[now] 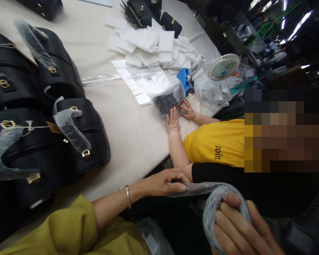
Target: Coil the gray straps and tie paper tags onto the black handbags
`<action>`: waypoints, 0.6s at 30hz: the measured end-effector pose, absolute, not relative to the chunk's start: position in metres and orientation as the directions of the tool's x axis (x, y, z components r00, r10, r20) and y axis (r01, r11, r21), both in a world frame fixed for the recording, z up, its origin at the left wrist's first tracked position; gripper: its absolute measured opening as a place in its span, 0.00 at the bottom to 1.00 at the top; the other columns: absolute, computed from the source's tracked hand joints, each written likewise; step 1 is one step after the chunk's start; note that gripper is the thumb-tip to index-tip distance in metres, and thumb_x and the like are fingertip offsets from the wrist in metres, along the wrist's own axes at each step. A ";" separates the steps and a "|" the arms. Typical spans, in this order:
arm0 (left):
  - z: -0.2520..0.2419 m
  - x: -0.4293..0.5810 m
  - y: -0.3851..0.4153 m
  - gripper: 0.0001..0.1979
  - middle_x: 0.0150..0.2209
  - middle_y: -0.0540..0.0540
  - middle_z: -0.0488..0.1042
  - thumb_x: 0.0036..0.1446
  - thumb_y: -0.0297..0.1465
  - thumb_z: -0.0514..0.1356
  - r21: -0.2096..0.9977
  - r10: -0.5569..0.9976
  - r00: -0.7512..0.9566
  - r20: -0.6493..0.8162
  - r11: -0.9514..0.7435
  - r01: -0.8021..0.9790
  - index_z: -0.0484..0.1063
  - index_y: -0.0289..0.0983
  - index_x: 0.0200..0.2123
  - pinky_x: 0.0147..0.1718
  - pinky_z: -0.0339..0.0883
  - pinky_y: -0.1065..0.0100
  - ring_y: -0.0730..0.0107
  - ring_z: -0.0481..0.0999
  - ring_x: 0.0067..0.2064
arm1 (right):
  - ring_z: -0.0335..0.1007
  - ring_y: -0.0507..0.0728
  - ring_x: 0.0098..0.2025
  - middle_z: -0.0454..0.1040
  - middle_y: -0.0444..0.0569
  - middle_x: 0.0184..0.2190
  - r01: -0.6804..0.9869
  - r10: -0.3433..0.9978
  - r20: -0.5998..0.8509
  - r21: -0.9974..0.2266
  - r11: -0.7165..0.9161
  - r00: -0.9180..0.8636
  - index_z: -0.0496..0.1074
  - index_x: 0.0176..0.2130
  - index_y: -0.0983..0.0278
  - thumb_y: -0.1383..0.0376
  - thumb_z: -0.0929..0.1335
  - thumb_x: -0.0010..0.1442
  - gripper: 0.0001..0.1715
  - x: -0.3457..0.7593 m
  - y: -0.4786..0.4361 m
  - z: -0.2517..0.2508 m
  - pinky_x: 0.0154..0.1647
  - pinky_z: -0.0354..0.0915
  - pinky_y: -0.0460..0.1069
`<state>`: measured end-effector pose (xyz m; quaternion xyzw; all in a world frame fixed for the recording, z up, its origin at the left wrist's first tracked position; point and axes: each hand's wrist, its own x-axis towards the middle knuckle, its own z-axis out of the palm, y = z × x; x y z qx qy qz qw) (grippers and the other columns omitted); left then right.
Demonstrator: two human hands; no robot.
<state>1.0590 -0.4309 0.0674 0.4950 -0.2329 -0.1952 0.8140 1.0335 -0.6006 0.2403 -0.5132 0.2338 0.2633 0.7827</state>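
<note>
A loop of translucent plastic strip [211, 212] is wound about my right hand [236, 223], whose fingers are curled through it at the lower right. From the loop a stretch of the strip runs left to my left hand [163, 182], which pinches it between thumb and fingers. A silver bracelet [128, 196] circles my left wrist. Both hands are in front of my body, off the table's near edge. Clear plastic [155, 237] lies by my lap, below my left forearm.
Black handbags [90, 138] with plastic-wrapped handles crowd the left of the table [127, 141]. A person in a yellow shirt [215, 141] touches a plastic-bagged dark item [170, 99]. White foam sheets [146, 39], a blue tape dispenser [184, 79] and a fan [223, 67] are farther back.
</note>
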 end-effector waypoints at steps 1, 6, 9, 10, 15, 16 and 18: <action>0.064 1.056 -0.435 0.16 0.42 0.45 0.74 0.63 0.42 0.59 0.846 -0.597 0.789 0.149 0.489 0.210 0.74 0.35 0.41 0.49 0.65 0.65 0.66 0.74 0.44 | 0.43 0.47 0.14 0.48 0.33 0.15 -0.607 0.134 -0.610 -0.692 0.392 0.781 0.71 0.39 0.61 0.57 0.68 0.64 0.09 1.032 -0.597 0.239 0.15 0.55 0.42; 0.049 1.042 -0.453 0.25 0.37 0.42 0.77 0.54 0.50 0.65 0.444 -0.779 0.625 0.061 0.581 0.682 0.70 0.33 0.42 0.31 0.73 0.65 0.66 0.79 0.31 | 0.54 0.43 0.17 0.59 0.34 0.20 -0.334 -0.062 -0.535 -0.611 0.718 0.843 0.66 0.42 0.65 0.73 0.66 0.63 0.07 1.036 -0.588 0.225 0.20 0.61 0.37; 0.045 1.039 -0.455 0.26 0.38 0.40 0.77 0.54 0.50 0.64 0.394 -0.794 0.607 0.017 0.564 0.726 0.71 0.32 0.42 0.25 0.73 0.68 0.66 0.79 0.30 | 0.61 0.43 0.19 0.63 0.35 0.21 -0.263 -0.088 -0.558 -0.517 0.814 0.825 0.64 0.43 0.67 0.78 0.65 0.60 0.12 1.040 -0.595 0.215 0.22 0.63 0.38; 0.044 1.039 -0.454 0.26 0.39 0.40 0.77 0.54 0.50 0.64 0.398 -0.796 0.605 -0.002 0.554 0.731 0.72 0.32 0.42 0.24 0.73 0.70 0.67 0.79 0.30 | 0.61 0.44 0.20 0.63 0.35 0.22 -0.259 -0.088 -0.563 -0.508 0.822 0.822 0.64 0.44 0.67 0.78 0.65 0.59 0.13 1.041 -0.599 0.212 0.23 0.64 0.39; 0.044 1.037 -0.454 0.22 0.38 0.43 0.79 0.51 0.43 0.69 0.492 -0.783 0.608 -0.130 0.481 0.726 0.73 0.33 0.42 0.18 0.64 0.77 0.78 0.73 0.23 | 0.61 0.44 0.21 0.64 0.35 0.23 -0.253 -0.092 -0.563 -0.505 0.825 0.822 0.64 0.45 0.67 0.80 0.65 0.59 0.15 1.040 -0.613 0.198 0.25 0.64 0.39; 0.045 1.037 -0.455 0.22 0.37 0.44 0.79 0.50 0.42 0.69 0.512 -0.771 0.615 -0.165 0.465 0.722 0.73 0.33 0.41 0.17 0.61 0.78 0.80 0.71 0.21 | 0.62 0.43 0.21 0.64 0.34 0.22 -0.250 -0.092 -0.572 -0.491 0.835 0.815 0.64 0.45 0.68 0.80 0.66 0.58 0.16 1.040 -0.615 0.196 0.25 0.64 0.39; 0.046 1.038 -0.458 0.22 0.34 0.45 0.79 0.48 0.43 0.70 0.538 -0.746 0.626 -0.226 0.440 0.719 0.72 0.33 0.40 0.16 0.58 0.78 0.82 0.68 0.20 | 0.61 0.43 0.20 0.63 0.34 0.22 -0.241 -0.098 -0.595 -0.464 0.852 0.798 0.64 0.44 0.68 0.81 0.66 0.57 0.16 1.040 -0.619 0.192 0.24 0.63 0.38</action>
